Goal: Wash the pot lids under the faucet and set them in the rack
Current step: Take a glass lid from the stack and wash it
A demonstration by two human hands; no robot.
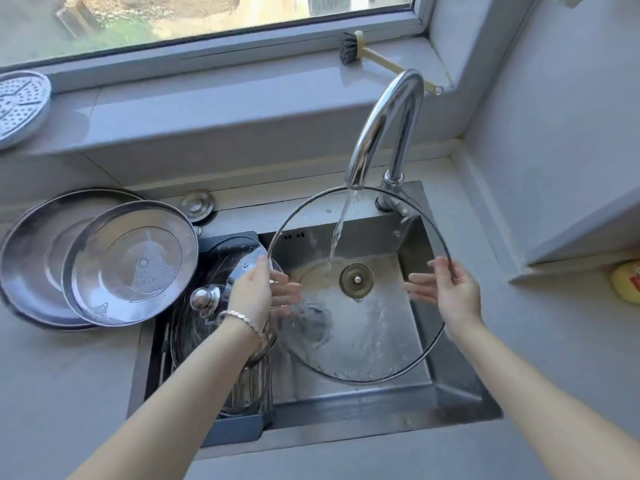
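A large glass pot lid (367,327) with a metal rim is held over the steel sink (349,400), underside up, its centre fitting showing. Water from the chrome faucet (388,126) runs onto it. My left hand (258,289) grips the lid's left rim and my right hand (450,292) grips the right rim, fingers under the glass. A dark rack (235,427) sits in the sink's left part and holds glass lids, one with a chrome knob (204,299).
Two steel lids (128,261) lean stacked on the counter at the left. A perforated steamer plate (19,105) and a dish brush (367,53) lie on the window sill. A yellow sponge-like item (627,280) sits at the right edge. A wall corner juts in at right.
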